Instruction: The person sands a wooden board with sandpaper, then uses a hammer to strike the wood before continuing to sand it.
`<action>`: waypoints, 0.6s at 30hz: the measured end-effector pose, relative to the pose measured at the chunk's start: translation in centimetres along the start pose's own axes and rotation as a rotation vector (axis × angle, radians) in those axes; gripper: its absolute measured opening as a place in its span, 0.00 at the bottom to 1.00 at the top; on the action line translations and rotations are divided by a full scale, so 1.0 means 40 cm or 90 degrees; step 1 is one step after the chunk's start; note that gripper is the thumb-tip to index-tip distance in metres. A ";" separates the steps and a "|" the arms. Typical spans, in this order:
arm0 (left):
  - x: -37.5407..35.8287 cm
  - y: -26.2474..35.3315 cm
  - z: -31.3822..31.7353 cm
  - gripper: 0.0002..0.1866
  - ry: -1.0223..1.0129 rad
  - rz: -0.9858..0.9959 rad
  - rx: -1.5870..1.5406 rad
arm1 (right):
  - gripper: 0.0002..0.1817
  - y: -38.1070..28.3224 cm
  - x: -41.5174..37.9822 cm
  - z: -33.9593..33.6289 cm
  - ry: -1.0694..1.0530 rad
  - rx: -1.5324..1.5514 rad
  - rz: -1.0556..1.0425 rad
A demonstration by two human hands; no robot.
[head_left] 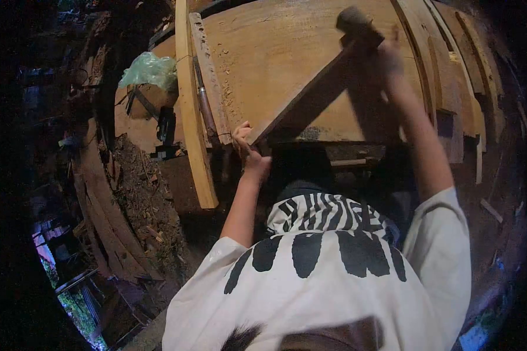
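Note:
A long, narrow wooden strip (310,88) slants over a broad wooden board (275,47). At the strip's lower end, by the board's near edge, my left hand (252,153) is closed round it. My right hand (390,61), blurred by motion, is at the upper right, closed on a dark block-shaped tool (359,28). This tool overlaps the strip's upper end in view; whether they touch is unclear. To the left of the board, a chisel-like tool (206,111) with a brown handle lies between a pale beam (191,105) and a rough wooden strip (211,76).
Wood shavings (225,82) lie along the board's left side. A pale green plastic bag (149,70) and a black object (166,126) are further left. Several planks (442,76) stand at the right. Debris (146,199) covers the ground at lower left.

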State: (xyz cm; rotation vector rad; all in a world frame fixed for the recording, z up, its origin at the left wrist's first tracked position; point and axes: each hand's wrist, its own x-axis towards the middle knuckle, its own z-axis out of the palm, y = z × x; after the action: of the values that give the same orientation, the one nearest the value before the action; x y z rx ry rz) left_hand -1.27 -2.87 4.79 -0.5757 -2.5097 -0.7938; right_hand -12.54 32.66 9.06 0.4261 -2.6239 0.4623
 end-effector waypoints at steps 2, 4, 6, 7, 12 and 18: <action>-0.014 -0.017 0.007 0.30 -0.020 -0.031 0.013 | 0.09 0.040 0.038 -0.002 -0.236 -0.221 0.264; -0.023 -0.023 0.015 0.30 0.001 -0.026 -0.005 | 0.12 -0.092 0.005 0.025 0.227 -0.076 -0.011; -0.011 -0.024 0.020 0.29 0.023 -0.020 -0.026 | 0.13 -0.262 -0.048 0.061 0.101 -0.017 -0.016; -0.006 -0.024 0.016 0.31 0.008 0.006 -0.004 | 0.14 -0.352 -0.078 0.044 0.143 0.061 -0.079; -0.018 -0.035 0.025 0.31 0.010 -0.018 -0.021 | 0.15 -0.534 -0.120 -0.006 0.033 0.166 -0.058; -0.068 -0.123 0.087 0.30 -0.052 0.063 0.117 | 0.23 -0.502 -0.086 0.019 -0.063 0.092 -0.234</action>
State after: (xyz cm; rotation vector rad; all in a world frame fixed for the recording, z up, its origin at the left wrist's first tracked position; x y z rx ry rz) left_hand -2.52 -5.11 -1.30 -0.6746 -2.5702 -0.5071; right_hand -2.51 15.11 11.82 0.9785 -2.5316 0.5181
